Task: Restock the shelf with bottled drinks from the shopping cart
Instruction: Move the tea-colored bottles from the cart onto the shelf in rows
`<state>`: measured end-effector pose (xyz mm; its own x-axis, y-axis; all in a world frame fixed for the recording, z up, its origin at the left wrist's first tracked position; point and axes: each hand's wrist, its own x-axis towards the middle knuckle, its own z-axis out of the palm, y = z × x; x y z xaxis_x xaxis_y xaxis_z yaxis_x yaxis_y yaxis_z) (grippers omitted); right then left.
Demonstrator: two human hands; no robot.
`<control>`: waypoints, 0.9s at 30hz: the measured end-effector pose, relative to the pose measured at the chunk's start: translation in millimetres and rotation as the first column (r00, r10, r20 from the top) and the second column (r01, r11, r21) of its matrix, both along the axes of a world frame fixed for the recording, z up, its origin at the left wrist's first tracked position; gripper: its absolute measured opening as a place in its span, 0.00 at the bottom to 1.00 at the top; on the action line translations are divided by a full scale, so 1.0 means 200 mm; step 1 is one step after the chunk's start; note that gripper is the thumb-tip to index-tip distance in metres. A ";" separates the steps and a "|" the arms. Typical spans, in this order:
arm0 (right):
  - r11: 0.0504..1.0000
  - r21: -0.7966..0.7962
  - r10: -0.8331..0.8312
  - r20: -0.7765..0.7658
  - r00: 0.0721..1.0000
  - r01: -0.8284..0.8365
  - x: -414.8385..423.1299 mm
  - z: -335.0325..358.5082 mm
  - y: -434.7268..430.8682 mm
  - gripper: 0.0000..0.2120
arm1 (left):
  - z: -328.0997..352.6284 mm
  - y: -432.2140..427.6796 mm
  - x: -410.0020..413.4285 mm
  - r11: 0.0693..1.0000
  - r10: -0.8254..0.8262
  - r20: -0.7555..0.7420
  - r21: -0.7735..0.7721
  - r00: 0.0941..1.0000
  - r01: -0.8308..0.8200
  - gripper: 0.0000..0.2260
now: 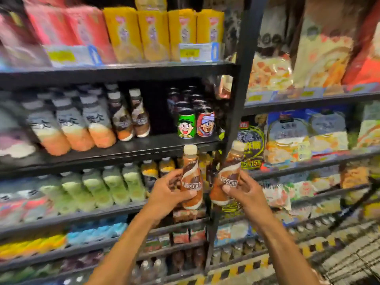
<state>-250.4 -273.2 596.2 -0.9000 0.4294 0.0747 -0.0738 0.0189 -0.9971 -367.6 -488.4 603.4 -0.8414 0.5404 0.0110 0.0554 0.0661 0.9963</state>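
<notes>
While the left hand (170, 192) grips one bottle (191, 177) and the right hand (244, 192) grips a second bottle (228, 175), slightly tilted, the best move is probably to raise them one at a time, base down, into the dark gap up and left of the hands on the shelf (160, 144). That gap lies between two matching bottles (139, 114) and the cans (195, 124), and the post (236, 112) rises just behind the right hand, so the second bottle must clear it.
</notes>
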 end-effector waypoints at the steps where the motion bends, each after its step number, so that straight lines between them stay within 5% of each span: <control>1: 0.999 0.011 0.030 -0.023 0.999 -0.030 -0.09 0.05 -0.09 0.20 | 0.04 -0.10 -0.06 0.999 0.038 -0.030 0.015 0.999 -0.037 0.23; 9: 0.981 0.164 0.128 -0.161 0.979 -0.101 -0.67 0.31 -0.58 0.23 | 0.27 -0.58 -0.51 0.973 0.228 -0.249 0.093 0.941 -0.211 0.25; 20: 0.932 0.338 0.183 -0.122 0.976 -0.132 -1.09 0.31 -0.66 0.27 | 0.26 -0.58 -0.80 0.942 0.333 -0.410 0.099 0.849 -0.322 0.26; 27: 0.928 0.359 0.151 -0.127 0.980 -0.097 -1.18 0.25 -0.67 0.27 | 0.22 -0.56 -0.79 0.845 0.407 -0.665 0.014 0.626 -0.534 0.28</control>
<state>-486.8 -406.2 646.0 -0.9108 0.2371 0.3379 -0.2463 0.3448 -0.9058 -526.3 -599.8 647.2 -0.8094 0.1179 0.5754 0.5651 0.4234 0.7081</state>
